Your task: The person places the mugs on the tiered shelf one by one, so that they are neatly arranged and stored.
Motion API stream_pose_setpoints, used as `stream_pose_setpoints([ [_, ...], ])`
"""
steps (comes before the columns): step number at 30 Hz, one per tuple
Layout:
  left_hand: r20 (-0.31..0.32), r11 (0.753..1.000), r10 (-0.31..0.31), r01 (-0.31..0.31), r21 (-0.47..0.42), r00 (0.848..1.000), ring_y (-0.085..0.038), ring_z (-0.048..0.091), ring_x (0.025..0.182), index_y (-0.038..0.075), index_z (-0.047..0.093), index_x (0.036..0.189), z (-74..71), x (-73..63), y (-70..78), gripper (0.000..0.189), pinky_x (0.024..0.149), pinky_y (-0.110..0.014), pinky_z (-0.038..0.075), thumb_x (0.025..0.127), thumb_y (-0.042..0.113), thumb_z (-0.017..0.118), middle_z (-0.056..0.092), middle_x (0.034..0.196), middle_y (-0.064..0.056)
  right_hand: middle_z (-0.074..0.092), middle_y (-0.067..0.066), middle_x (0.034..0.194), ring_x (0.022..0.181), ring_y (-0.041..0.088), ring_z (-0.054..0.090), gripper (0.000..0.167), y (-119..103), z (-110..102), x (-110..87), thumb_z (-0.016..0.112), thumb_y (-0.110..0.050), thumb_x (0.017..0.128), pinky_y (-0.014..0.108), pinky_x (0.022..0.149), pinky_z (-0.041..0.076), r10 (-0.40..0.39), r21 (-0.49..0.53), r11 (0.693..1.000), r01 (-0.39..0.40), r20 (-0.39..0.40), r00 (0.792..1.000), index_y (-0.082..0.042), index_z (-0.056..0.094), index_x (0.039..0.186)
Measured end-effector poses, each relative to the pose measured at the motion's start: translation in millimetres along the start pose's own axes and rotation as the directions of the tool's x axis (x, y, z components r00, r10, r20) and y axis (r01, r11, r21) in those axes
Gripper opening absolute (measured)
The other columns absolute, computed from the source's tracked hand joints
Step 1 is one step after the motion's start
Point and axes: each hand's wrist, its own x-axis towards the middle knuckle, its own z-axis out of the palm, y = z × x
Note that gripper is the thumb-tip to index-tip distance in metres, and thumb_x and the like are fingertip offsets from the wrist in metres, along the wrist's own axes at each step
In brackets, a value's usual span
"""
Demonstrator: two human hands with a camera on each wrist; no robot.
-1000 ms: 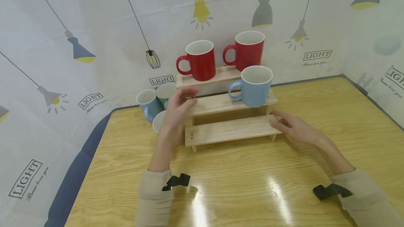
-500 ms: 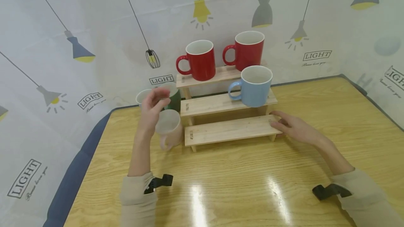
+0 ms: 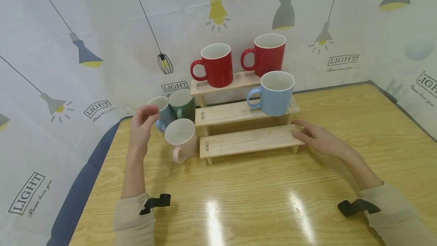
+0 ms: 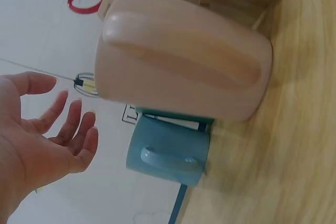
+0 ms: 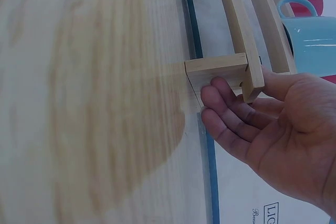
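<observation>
My left hand [image 3: 139, 134] hangs in the air with fingers loosely bent, holding nothing. It is just left of a blue mug [image 3: 166, 115]. In the left wrist view, the left hand [image 4: 44, 135] stands apart from a pale pink mug [image 4: 178, 61]. My right hand [image 3: 319, 139] grips the right end of the lowest step of a three-step wooden rack [image 3: 246, 141]. Thumb above and fingers beneath the board, the right hand [image 5: 294, 129] shows in the right wrist view. On the rack's top step stand two red mugs; a light blue mug [image 3: 277, 96] stands on the middle step.
A green mug [image 3: 186, 105] stands behind the pink mug, left of the rack. All rest on a wood-grain table [image 3: 252, 200]. A white lamp-print cloth [image 3: 123, 29] rises behind the table and along its sides.
My left hand has moved left and slightly down, from the rack's left end, past the pink mug, to beside the blue mug. The right hand stays at the rack.
</observation>
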Motion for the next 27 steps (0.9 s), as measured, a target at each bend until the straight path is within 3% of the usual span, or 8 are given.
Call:
stream_pose_setpoints([
  [4, -0.036, 0.999, -0.036, 0.036, 0.008, 0.999, -0.012, 0.055, 0.101, -0.003, 0.058, 0.115, -8.2, -0.8, -7.5, 0.019, 0.095, -0.026, 0.039, 0.097, 0.002, 0.057, 0.059, 0.104, 0.000, 0.067, 0.023, 0.118, 0.104, 0.032, 0.067, 0.059, 1, 0, 0.1, 0.049, -0.029, 0.107, 0.054, 0.089, 0.051, 0.003, 0.008, 1.000, -0.003, 0.003, 1.000, 0.006, 0.032, 0.151],
  [8, -0.064, 0.996, -0.085, 0.086, 0.017, 0.994, -0.010, 0.053, 0.102, -0.004, 0.054, 0.121, -14.3, -0.9, -15.5, 0.025, 0.093, -0.029, 0.038, 0.098, 0.006, 0.057, 0.058, 0.109, -0.002, 0.066, 0.024, 0.119, 0.104, 0.032, 0.067, 0.059, 1, -1, 0.0, 0.049, -0.029, 0.107, 0.055, 0.090, 0.051, 0.003, 0.015, 1.000, -0.003, 0.007, 1.000, 0.006, 0.031, 0.152],
  [14, -0.106, 0.982, -0.178, 0.184, 0.044, 0.978, -0.006, 0.052, 0.100, -0.005, 0.049, 0.130, -20.6, 2.9, -30.5, 0.034, 0.096, -0.033, 0.039, 0.100, 0.008, 0.055, 0.056, 0.115, -0.002, 0.067, 0.023, 0.117, 0.100, 0.028, 0.069, 0.059, 0, -1, 0.1, 0.050, -0.028, 0.107, 0.055, 0.090, 0.050, -0.003, 0.017, 1.000, 0.002, 0.016, 1.000, 0.006, 0.031, 0.151],
  [27, -0.046, 0.920, -0.365, 0.368, 0.134, 0.930, -0.018, 0.052, 0.110, -0.005, 0.042, 0.144, -20.7, 16.5, -53.8, 0.052, 0.108, -0.041, 0.035, 0.098, 0.015, 0.054, 0.052, 0.127, -0.012, 0.068, 0.021, 0.114, 0.093, 0.024, 0.071, 0.059, 0, -1, 0.5, 0.050, -0.026, 0.107, 0.053, 0.089, 0.051, -0.013, 0.049, 0.999, 0.012, 0.022, 1.000, 0.008, 0.030, 0.151],
])
